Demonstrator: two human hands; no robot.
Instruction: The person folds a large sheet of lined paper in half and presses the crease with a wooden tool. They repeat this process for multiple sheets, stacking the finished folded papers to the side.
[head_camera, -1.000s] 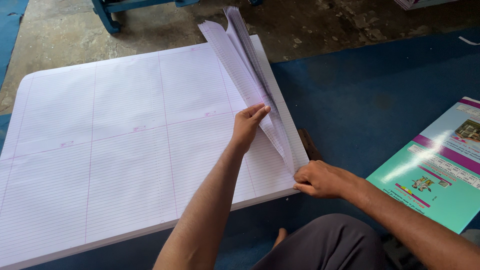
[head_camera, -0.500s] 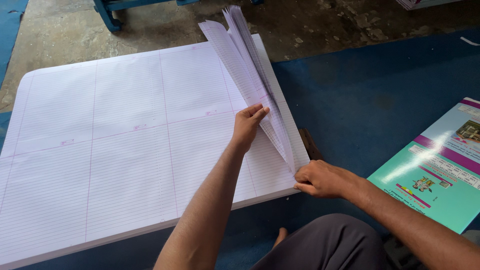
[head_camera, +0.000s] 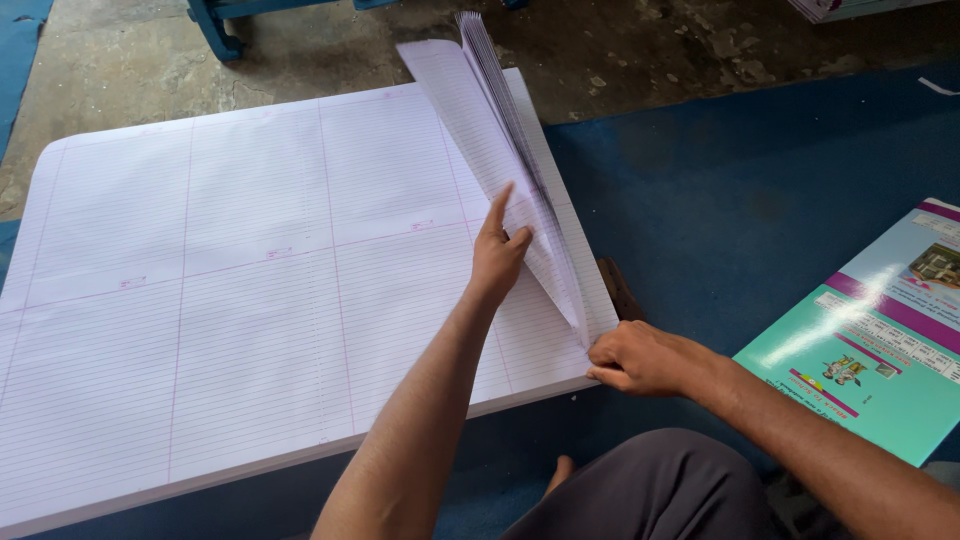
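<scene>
On bare concrete floor (head_camera: 120, 60) at far left lies a big stack of ruled sheets (head_camera: 220, 290). Next, the left hand (head_camera: 497, 255) presses a fan of lifted sheets (head_camera: 490, 110), forefinger out, other fingers curled. At the stack's corner, the right hand (head_camera: 640, 360) pinches the sheet edges. Blue mat (head_camera: 740, 190) and a colourful printed cover (head_camera: 880, 330) lie rightward.

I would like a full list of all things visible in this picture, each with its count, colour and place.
ruled paper stack: one, white with pink lines, centre-left on the floor
lifted sheets: several, white, raised at the stack's right edge
printed covers: one pile, teal and purple, far right
blue mat: one, right side
concrete floor: grey, top
left hand: one, against the lifted sheets
right hand: one, at the stack's near right corner
</scene>
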